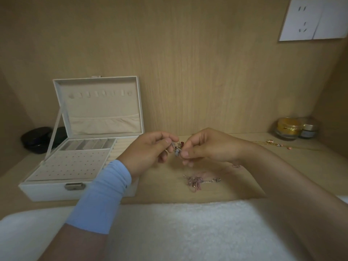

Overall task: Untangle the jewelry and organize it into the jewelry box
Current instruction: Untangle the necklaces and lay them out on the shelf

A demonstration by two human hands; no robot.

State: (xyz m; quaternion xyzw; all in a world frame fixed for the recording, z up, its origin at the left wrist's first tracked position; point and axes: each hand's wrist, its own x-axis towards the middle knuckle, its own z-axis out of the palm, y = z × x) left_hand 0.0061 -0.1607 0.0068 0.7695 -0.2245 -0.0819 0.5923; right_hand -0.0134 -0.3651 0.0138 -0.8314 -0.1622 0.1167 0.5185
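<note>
My left hand (150, 151) and my right hand (207, 147) meet above the wooden shelf, both pinching one small tangled cluster of jewelry (177, 147) with red and pale beads. Below them a pinkish tangle of chains (195, 181) lies on the shelf. A thin gold necklace (276, 145) with small beads is stretched out at the right. The white jewelry box (56, 191) stands open at the left, its lid (98, 104) upright, with a perforated earring tray (71, 166) and small compartments behind it. My left wrist wears a light blue band.
Two cosmetic jars (293, 129) stand at the back right corner. Dark round objects (37, 138) sit behind the box at the left. A white fluffy towel (178, 232) covers the near edge. A wall socket (312, 19) is at the upper right.
</note>
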